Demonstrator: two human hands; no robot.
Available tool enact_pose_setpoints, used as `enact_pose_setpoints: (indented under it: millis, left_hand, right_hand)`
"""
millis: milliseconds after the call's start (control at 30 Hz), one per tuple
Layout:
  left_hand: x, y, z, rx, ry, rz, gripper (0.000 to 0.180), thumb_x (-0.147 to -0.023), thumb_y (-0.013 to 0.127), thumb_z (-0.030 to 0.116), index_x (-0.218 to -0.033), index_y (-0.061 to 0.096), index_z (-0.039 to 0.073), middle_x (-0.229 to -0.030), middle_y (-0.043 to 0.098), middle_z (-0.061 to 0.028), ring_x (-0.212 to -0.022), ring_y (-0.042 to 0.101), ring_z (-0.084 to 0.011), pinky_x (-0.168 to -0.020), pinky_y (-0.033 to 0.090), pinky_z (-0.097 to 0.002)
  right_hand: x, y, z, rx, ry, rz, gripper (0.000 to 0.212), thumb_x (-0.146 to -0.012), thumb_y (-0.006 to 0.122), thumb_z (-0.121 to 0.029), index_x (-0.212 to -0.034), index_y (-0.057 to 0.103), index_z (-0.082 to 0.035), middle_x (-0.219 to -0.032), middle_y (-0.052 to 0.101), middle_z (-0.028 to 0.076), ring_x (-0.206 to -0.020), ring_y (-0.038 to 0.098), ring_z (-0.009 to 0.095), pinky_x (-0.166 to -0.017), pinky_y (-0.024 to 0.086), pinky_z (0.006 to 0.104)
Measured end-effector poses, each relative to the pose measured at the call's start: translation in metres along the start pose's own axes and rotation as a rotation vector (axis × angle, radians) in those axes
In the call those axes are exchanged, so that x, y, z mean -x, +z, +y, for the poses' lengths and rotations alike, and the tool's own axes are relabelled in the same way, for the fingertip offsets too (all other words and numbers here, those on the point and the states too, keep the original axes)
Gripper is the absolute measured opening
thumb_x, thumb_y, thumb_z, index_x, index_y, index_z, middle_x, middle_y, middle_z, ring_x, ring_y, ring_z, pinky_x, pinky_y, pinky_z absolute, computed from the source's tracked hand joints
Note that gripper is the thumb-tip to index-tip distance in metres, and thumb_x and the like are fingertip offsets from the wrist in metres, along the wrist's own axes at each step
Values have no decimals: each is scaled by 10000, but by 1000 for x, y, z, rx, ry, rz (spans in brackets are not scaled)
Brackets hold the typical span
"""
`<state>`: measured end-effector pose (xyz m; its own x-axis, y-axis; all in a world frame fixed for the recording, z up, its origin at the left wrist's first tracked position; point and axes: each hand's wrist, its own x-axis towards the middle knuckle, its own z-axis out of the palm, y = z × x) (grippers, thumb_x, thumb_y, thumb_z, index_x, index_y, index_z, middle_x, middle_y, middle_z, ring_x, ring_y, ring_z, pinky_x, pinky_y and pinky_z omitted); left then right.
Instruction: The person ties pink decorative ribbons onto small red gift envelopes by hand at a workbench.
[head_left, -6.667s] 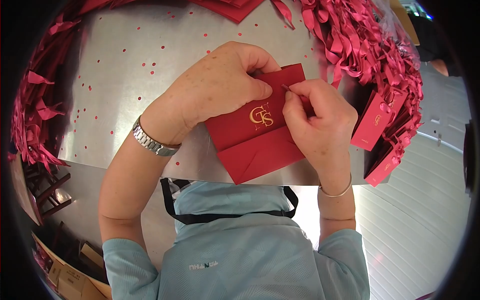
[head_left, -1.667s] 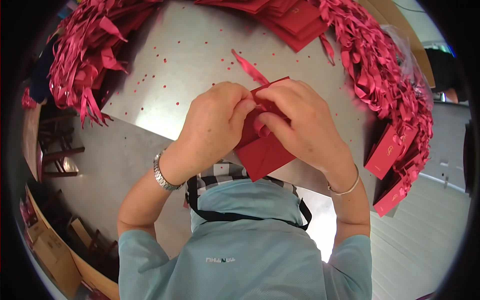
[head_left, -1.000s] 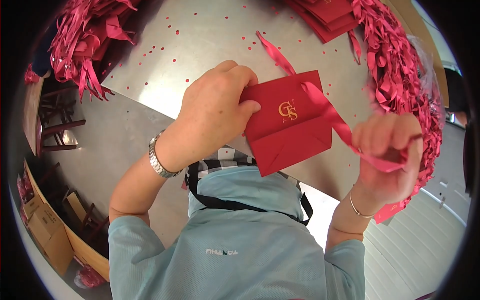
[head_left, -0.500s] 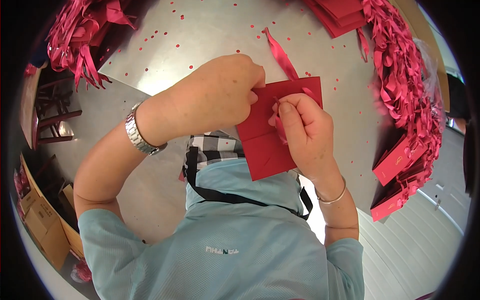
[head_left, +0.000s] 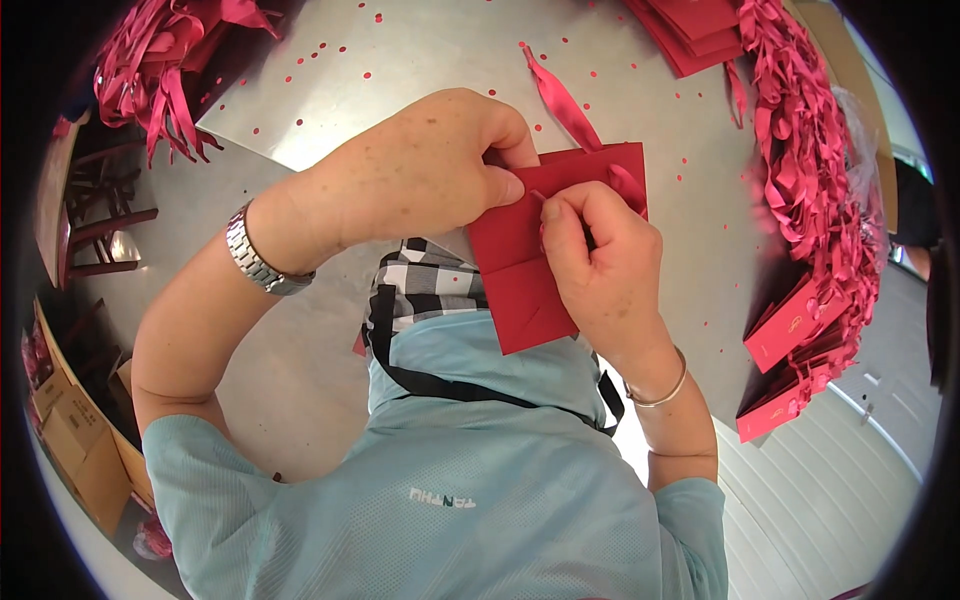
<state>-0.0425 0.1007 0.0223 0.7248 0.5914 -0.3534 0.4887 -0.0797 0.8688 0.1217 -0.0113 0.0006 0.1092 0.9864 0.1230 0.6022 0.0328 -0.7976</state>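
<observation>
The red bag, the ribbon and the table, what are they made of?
The red bag looks like stiff paper or card, mostly matt: its faces are flat and its folds crisp. The ribbon seems to be shiny cloth, maybe satin, since it bends softly and catches the light. The table is probably metal: silvery grey with a blurry shine, though it could be coated.
</observation>
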Motion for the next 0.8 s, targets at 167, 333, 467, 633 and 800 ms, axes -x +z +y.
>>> enact_pose_setpoints:
  millis: [167,333,467,633,800]
  left_hand:
    - [2,-1,-4,-55,57,-6,118,-817,620,-21,-934,631,-32,-805,637,-64,-740,591,-139,-692,491,-288]
    - [1,4,-5,-30,140,57,160,-787,608,-45,-936,663,-34,-766,639,-102,-715,613,-162,-668,497,-297]
    - [5,6,-4,-113,218,165,160,-791,614,-38,-941,671,-36,-753,645,-97,-691,606,-155,-651,494,-299]
    - [14,5,0,-77,249,199,128,-826,635,-6,-942,683,-29,-752,659,-96,-689,600,-146,-652,491,-286]
    - [12,-3,-3,22,212,93,124,-838,633,-3,-944,694,-22,-789,668,-94,-706,608,-156,-672,494,-288]
  right_hand:
    - [-6,1,-13,144,97,-31,160,-862,657,-135,-748,593,-45,-607,608,102,-528,597,279,-512,471,369]
    - [-17,6,-20,419,-9,-97,207,-869,640,-159,-708,585,-41,-598,608,124,-543,616,315,-510,491,397]
    - [-23,5,-21,464,-76,-70,174,-864,660,-158,-754,587,-43,-596,610,117,-544,625,301,-502,490,393]
    - [-18,-6,-28,288,-19,2,196,-833,718,-135,-938,577,-48,-656,642,80,-555,631,261,-492,471,362]
    - [-15,-7,-16,144,-91,-68,185,-818,734,-112,-918,587,-62,-695,658,70,-625,645,239,-535,482,341]
